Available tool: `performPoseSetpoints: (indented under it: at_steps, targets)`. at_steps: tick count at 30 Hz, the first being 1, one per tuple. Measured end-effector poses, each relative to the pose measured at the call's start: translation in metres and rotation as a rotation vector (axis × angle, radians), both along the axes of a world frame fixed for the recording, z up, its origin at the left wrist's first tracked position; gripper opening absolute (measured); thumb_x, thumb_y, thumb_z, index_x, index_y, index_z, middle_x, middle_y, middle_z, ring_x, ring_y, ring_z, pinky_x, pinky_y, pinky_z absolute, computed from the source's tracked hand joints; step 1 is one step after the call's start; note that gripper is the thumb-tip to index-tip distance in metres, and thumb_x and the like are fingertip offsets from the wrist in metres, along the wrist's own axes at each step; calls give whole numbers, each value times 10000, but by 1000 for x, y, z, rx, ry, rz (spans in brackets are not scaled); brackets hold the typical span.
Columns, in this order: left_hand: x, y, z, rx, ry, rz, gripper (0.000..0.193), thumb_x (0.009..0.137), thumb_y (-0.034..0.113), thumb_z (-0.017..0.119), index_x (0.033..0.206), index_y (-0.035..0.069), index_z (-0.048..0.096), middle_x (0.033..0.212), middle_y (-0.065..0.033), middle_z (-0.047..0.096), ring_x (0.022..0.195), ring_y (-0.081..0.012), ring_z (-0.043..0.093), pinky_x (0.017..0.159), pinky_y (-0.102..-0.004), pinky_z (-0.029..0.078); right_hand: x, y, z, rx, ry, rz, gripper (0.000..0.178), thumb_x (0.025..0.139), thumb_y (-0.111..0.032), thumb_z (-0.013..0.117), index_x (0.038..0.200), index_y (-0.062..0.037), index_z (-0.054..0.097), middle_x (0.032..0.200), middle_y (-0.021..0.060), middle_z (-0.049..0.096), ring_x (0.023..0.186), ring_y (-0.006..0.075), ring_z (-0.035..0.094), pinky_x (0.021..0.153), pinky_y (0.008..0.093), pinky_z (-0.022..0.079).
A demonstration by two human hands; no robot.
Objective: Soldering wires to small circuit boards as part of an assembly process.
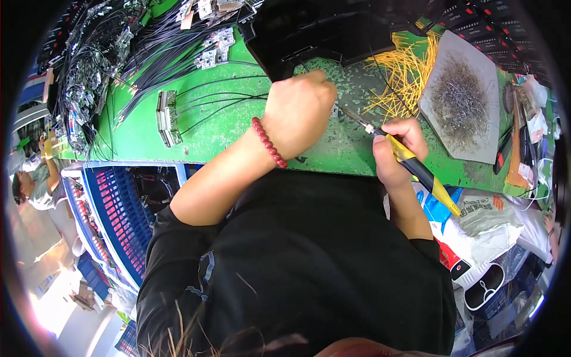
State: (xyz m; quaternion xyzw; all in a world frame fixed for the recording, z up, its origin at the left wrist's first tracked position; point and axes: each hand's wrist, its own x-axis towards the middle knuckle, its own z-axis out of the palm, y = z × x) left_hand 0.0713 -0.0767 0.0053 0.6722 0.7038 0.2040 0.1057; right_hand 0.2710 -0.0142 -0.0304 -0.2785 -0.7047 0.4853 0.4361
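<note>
My right hand [399, 149] grips a yellow and black soldering iron [417, 171] like a pen. Its metal tip slants up and left to the small spot beside my left hand [301, 110]. That hand is closed with its back toward me, a dark red bead bracelet [269, 143] round the wrist, and its fingertips are hidden. Several black wires [223, 98] run in from the left and vanish beneath it, so whatever its fingers hold cannot be made out. At the other end of these wires lies a stack of metal plate-like parts [168, 119] on the green tabletop [208, 140].
A large black casing [315, 30] stands behind my left hand. Loose yellow wires [392, 89] lie to its right, beside a grey sheet [431, 89] strewn with dark bits. Bundled black cables [160, 71] fill the far left. Blue crates [122, 214] stand below the table's left edge.
</note>
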Motion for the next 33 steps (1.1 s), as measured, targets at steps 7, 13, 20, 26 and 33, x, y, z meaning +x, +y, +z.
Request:
performPoseSetpoints:
  at_steps: [7,13,20,26,33]
  targets:
    - [-1,0,-2,-3,4,-10,77,770,74,618,725,34,570,796,-114,565,726,-329,612,613,-419,511,-2,1,-4,30,2,14,187,733,-73,712,825,-3,565,702,46,572,566,78,484,513,233,387]
    - [-1,1,-2,-3,9,-16,73,773,71,618,729,35,572,797,-110,566,726,-322,614,610,-412,513,-5,1,-2,48,-29,2,169,729,-56,701,820,-12,565,694,37,558,574,71,478,521,232,386]
    - [-1,0,-1,0,14,-18,70,770,67,619,728,36,571,800,-108,569,726,-321,616,610,-413,514,-3,1,0,38,-69,-10,177,726,-58,709,824,-12,569,684,26,559,572,67,485,518,231,390]
    - [0,0,-1,-5,6,-5,67,765,62,619,727,34,570,801,-109,569,725,-324,615,606,-419,513,-5,1,-3,62,-9,-12,188,729,-67,717,827,-7,568,689,34,574,574,69,496,514,233,395]
    - [-1,1,-2,-4,-4,-13,56,768,60,613,734,37,575,800,-109,568,724,-329,608,608,-424,504,-2,2,-3,64,8,-38,185,744,-76,715,833,-6,569,693,32,572,572,62,485,511,223,381]
